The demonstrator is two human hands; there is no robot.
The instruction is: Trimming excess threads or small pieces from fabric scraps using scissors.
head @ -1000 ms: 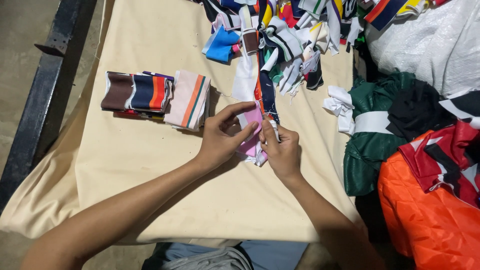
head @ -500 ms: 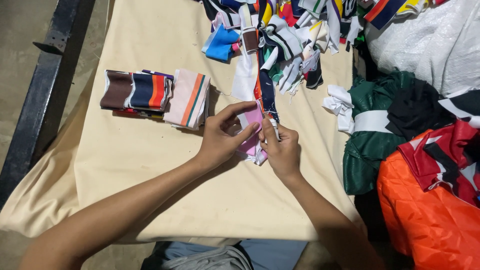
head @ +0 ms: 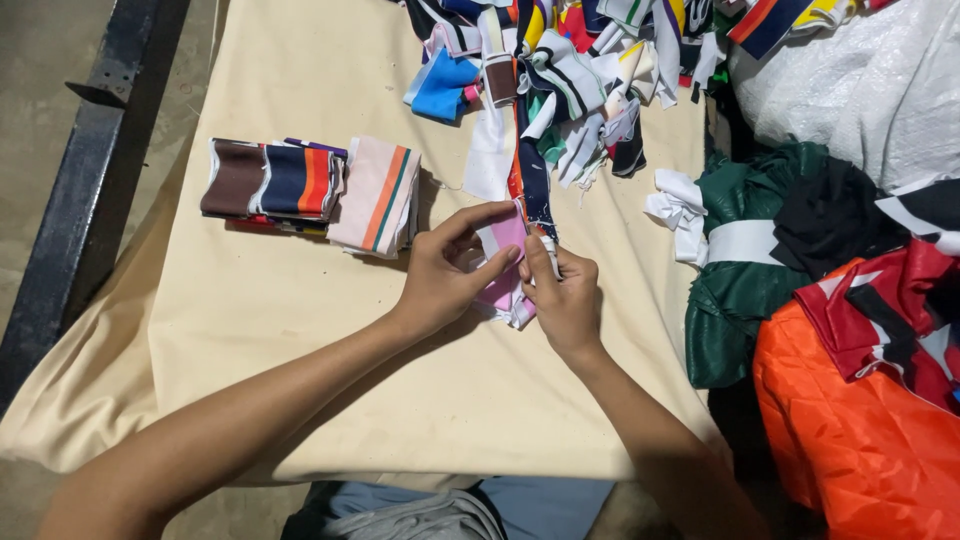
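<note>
Metal bar (head: 95, 170): a dark beam is seen running beside the left edge of the table, over a grey floor.
Table cover (head: 300, 330): a cream cloth is spread over the table, draped down at the near left corner.
Folded stack (head: 310, 190): striped knit bands in brown, navy with orange, and pale pink with orange and green are laid side by side near the left edge, well apart from the hands.
Left hand (head: 440, 275): it is held at the middle of the table; the thumb and forefinger are curled over the top and side of the pink strip, pinching it, the other fingers being bent beneath.
Pink strip (head: 505, 255): a pink and white knit piece is gripped between both hands at the table's middle, with its lower end lying on the cloth.
Right hand (head: 565, 300): it is set just beside the left hand, touching it; the forefinger is pressed upward along the strip's right edge, the remaining fingers are folded together.
Loose pile (head: 560, 70): many coloured knit scraps are heaped along the far edge, and a long navy and red strip trails down from it to the hands.
Green garment (head: 770, 250): dark green fabric with a white band is bunched past the right edge.
Orange jacket (head: 860, 430): quilted orange cloth is lying at the near right corner, under red, black and white fabric.
White sack (head: 860, 90): it is seen at the far right corner.
</note>
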